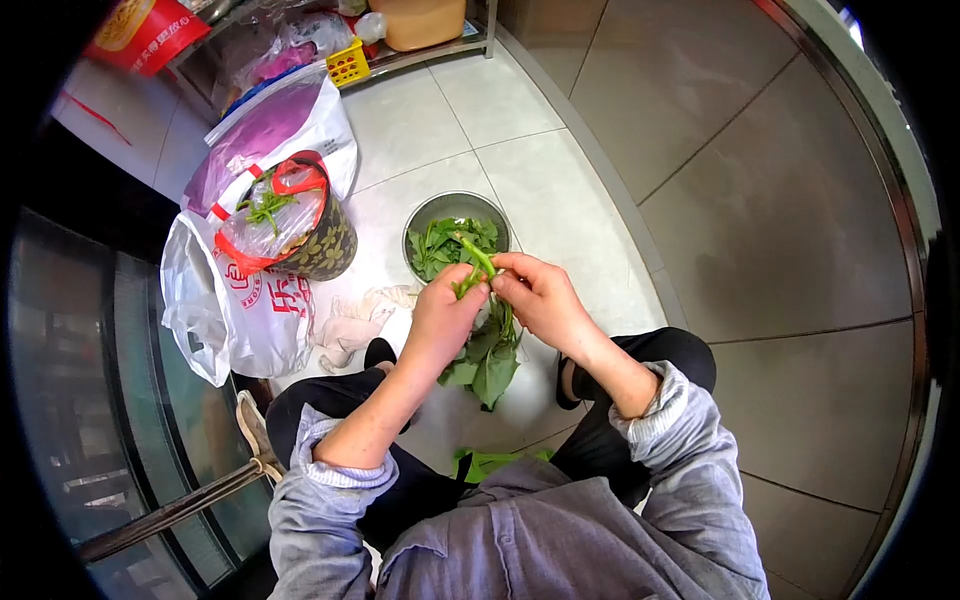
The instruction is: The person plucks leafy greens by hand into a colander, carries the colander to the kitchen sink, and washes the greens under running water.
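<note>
Your hands meet near the middle of the view, above the floor [560, 200], with a leafy green bunch [476, 258] between them. Your left hand [450, 308] comes in from seven o'clock, its thumb and fingers closed around the stems of the bunch. Your right hand [540, 300] comes in from four o'clock, its thumb and forefinger pinching the same stems, fingertips just beside those of the left. From that grip a pale green stem points toward eleven o'clock, over the near edge of the view's metal bowl [428, 210], while broad dark leaves [490, 370] show at six o'clock from your hands, between your knees. The bowl sits on the floor at eleven o'clock and holds loose green leaves [432, 248]. Taking your hands as the clock's centre, a flower-patterned bin [325, 248] stands at ten o'clock with a clear, red-edged plastic bag [290, 222] over its mouth, and green scraps [265, 206] lie on that plastic. A white bag with red print [265, 335] slumps at nine o'clock, near the bin, and a crumpled pale cloth [350, 328] lies between it and you. Farther out at ten o'clock is a white and purple bag [255, 135]. At eleven o'clock, well beyond the bowl, a metal shelf [440, 60] carries a yellow basket [348, 64] and a tan container [420, 22].
</note>
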### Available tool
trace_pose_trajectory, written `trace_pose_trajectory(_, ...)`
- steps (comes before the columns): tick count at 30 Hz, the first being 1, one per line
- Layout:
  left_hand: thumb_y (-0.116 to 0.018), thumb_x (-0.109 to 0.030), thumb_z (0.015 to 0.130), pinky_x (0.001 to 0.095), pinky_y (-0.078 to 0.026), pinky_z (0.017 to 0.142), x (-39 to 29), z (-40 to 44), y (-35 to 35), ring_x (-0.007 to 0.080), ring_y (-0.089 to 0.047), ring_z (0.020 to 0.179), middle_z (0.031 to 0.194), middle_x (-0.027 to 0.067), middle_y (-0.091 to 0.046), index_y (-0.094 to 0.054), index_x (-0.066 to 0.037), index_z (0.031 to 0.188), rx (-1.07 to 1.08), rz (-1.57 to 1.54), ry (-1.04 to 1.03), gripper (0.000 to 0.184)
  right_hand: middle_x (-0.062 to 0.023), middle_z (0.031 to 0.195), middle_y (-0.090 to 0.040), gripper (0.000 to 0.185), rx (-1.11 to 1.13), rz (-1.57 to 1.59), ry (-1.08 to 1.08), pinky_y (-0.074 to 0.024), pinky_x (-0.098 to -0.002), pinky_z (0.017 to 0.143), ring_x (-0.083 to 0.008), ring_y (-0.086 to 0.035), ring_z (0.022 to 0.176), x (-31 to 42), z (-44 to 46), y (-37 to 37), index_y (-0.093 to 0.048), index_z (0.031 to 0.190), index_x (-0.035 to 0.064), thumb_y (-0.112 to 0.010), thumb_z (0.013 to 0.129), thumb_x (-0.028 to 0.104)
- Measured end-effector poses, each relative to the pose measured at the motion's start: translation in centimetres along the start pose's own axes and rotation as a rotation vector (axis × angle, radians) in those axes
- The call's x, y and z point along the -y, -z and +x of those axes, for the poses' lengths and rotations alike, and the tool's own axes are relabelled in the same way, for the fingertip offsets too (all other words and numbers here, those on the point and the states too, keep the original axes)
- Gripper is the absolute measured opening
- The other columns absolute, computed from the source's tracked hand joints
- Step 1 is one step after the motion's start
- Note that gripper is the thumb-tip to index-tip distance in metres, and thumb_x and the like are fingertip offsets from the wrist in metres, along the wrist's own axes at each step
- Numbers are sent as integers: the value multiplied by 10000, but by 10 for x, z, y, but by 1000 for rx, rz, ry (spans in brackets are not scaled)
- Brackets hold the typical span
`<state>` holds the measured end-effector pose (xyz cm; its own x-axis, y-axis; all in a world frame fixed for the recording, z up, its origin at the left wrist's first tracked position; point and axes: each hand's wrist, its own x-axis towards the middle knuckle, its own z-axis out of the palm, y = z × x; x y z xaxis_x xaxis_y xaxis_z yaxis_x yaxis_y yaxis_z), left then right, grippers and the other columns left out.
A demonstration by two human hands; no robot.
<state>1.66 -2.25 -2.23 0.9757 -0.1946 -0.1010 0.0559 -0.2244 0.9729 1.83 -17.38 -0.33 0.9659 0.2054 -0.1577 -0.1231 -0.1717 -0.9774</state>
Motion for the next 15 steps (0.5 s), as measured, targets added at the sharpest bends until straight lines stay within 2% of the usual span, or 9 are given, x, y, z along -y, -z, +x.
trace_pose_trajectory(2, -527, -109, 777, 385, -428, 575, 5, 0, -1, 302, -535, 642, 812, 120, -520, -489, -11, 877, -62, 231, -172, 145, 15, 647, -523, 164, -3, -198, 135, -342, -194, 371, -38, -420, 439, -6, 3, 0, -547, 984, -3, -506, 867, 105)
trace_pose_trajectory(4, -529, -96, 748, 444, -426, 614, -3, -4, -5, 371, -530, 697, 874, 150, -507, -477, -3, 852, -110, 383, -299, 149, -8, 653, -542, 155, 47, -96, -26, -391, -230, 483, -69, -470, 545, -1, 3, 2, -545, 925, -11, -522, 830, 109)
trace_pose_trajectory(5, -541, -61, 708, 399, -433, 560, -9, -8, -5, 344, -536, 666, 836, 158, -490, -452, -25, 838, -109, 589, -299, 162, -20, 655, -552, 152, 71, -46, -109, -416, -249, 539, -85, -496, 598, 2, 1, 2, -544, 895, -15, -530, 812, 111)
trace_pose_trajectory(8, -546, -62, 699, 420, -429, 557, -18, -9, -4, 348, -541, 677, 791, 147, -464, -445, -29, 817, -92, 735, -395, 159, -24, 658, -548, 127, -5, -245, -43, -403, -239, 498, -79, -494, 569, 0, 2, 0, -528, 855, -12, -512, 802, 102)
trace_pose_trajectory(9, -559, -59, 687, 420, -425, 544, -17, -6, -6, 352, -537, 670, 763, 146, -432, -438, -27, 785, -126, 734, -427, 159, -23, 656, -546, 121, 0, -180, -88, -398, -239, 477, -81, -490, 549, 2, 3, -1, -525, 849, -11, -507, 799, 97)
trace_pose_trajectory(11, -572, -85, 698, 411, -442, 556, -17, -4, -6, 321, -550, 678, 783, 138, -467, -464, -25, 762, -160, 741, -385, 139, -21, 651, -542, 109, 8, -53, -178, -387, -238, 437, -85, -481, 510, 9, 3, -1, -518, 838, -9, -496, 793, 87)
trace_pose_trajectory(12, -578, -98, 704, 406, -450, 563, -17, -3, -5, 305, -557, 682, 793, 134, -484, -477, -25, 751, -177, 743, -364, 134, -20, 651, -542, 101, -10, -38, -155, -382, -235, 418, -86, -477, 493, 9, 2, -1, -514, 841, -5, -494, 792, 80)
trace_pose_trajectory(14, -530, -136, 749, 419, -450, 670, 29, 24, 12, 333, -552, 739, 835, 173, -521, -517, -6, 800, -444, 560, -258, 140, -17, 651, -541, 87, -38, -10, -107, -372, -230, 381, -88, -468, 458, 4, -2, 2, -505, 847, 3, -489, 789, 67)
trace_pose_trajectory(15, -473, -155, 790, 411, -435, 748, 50, 42, 34, 346, -552, 815, 916, 207, -552, -546, 2, 877, -408, 342, 82, 194, -19, 651, -539, 82, -39, 92, -100, -362, -217, 369, -78, -454, 441, 6, -3, 5, -501, 858, 5, -487, 799, 59)
